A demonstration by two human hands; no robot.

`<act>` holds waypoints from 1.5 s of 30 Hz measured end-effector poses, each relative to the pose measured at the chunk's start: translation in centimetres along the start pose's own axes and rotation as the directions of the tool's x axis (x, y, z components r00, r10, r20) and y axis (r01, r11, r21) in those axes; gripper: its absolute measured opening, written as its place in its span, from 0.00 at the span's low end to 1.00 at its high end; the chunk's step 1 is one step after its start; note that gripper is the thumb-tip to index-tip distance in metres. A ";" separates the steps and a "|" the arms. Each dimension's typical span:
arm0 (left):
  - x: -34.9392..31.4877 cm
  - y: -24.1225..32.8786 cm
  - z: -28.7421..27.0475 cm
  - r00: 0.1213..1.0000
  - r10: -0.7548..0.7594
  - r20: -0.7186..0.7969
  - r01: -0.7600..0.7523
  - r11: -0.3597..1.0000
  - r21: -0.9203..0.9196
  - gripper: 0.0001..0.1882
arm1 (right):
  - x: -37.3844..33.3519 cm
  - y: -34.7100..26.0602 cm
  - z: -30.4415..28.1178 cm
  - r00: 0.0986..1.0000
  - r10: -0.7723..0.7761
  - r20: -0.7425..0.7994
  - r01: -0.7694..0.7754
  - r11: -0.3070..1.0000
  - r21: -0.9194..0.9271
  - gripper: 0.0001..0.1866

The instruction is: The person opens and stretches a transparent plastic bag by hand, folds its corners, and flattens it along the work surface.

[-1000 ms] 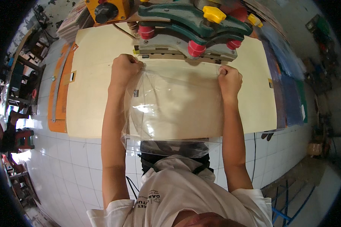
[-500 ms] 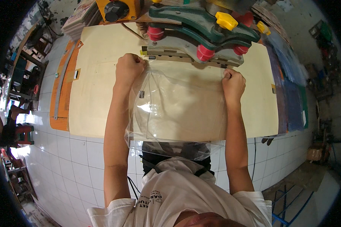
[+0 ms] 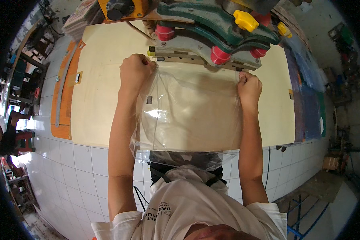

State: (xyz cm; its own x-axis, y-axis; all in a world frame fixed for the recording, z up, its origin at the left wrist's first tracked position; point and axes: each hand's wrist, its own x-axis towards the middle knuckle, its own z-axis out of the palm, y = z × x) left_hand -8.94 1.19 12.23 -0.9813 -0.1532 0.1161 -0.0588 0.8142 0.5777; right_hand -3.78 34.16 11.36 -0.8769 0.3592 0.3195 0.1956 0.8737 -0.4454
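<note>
A clear plastic sheet [image 3: 192,112] lies over the cream board on the table, its near end hanging past the front edge above my lap. My left hand [image 3: 137,69] is closed in a pinch on its far left corner. At the far right corner my right hand [image 3: 250,89] pinches the same sheet, thumb uppermost. Just beyond both hands stands a press machine [image 3: 216,30] with a dark green frame, red knobs and a metal bar. The sheet's far edge runs along that bar; whether it passes underneath is hidden.
An orange control box [image 3: 136,8] with a black dial sits at the far left, beside stacked sheets [image 3: 82,20]. A metal ruler [image 3: 64,88] lies on the orange wooden strip at left. Bluish plastic sheets [image 3: 308,104] cover the right end. The cream board [image 3: 96,104] spans the tabletop.
Both hands keep their pinch on the plastic sheet with hardly any movement. The view has shifted slightly, so the machine appears a little farther right.
</note>
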 end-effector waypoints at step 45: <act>0.6 -0.3 -1.1 0.984 -0.080 0.159 0.123 0.952 -0.281 0.09 | -1.0 -0.4 0.2 0.995 -0.093 -0.034 0.089 0.991 -0.104 0.19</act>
State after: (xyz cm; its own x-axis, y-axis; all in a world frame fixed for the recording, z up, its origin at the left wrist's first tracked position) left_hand -9.33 0.24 13.06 -0.9901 -0.1266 -0.0605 -0.1249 0.5990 0.7910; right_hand -3.12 33.38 11.03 -0.8759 0.2872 0.3878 0.1613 0.9316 -0.3258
